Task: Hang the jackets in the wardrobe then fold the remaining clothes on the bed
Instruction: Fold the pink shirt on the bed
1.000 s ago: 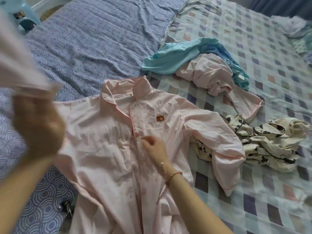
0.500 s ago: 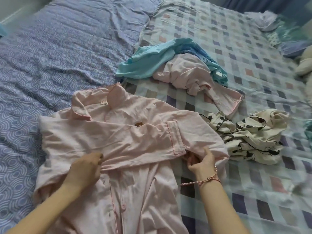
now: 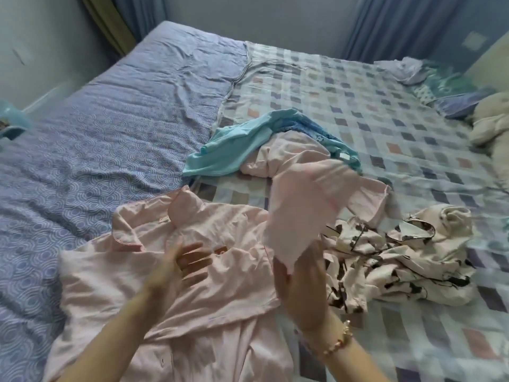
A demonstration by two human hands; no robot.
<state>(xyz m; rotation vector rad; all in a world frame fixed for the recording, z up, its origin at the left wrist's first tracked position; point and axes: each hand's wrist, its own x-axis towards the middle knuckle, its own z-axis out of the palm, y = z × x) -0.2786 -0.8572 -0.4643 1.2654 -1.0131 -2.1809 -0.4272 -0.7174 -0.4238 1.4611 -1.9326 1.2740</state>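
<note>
On the bed (image 3: 192, 64), the pink shirt (image 3: 234, 288) lies front up at the near edge, collar toward the far side, straddling the seam where the blue patterned sheet (image 3: 110, 119) meets the checked quilt (image 3: 371, 111). The right hand (image 3: 300, 293) holds the shirt by its sleeve (image 3: 300, 205), raised off the quilt; cloth drapes over the fingers, so the exact grip is hidden, and both hand and sleeve are smeared by motion. The left hand (image 3: 179, 268) is spread flat with straight fingers over the shirt's chest; blur makes it unclear whether it presses the cloth or hangs just above it. Crowding the shirt's right side is a crumpled cream garment with black print (image 3: 399, 257), touching or nearly touching the shirt's edge behind the right hand. Beyond the raised sleeve lie a bunched second pink garment (image 3: 286, 153) and a teal garment (image 3: 234, 144), one overlapping the other, near the shirt's collar. Open room lies to the left over the blue sheet and across the far quilt. At the far right corner sit a heap of pale cloth (image 3: 413, 70) and a cream plush toy (image 3: 490, 125), cut by the frame. The shirt's hem runs out of view at the bottom. A beaded bracelet (image 3: 336, 346) circles the right wrist.
</note>
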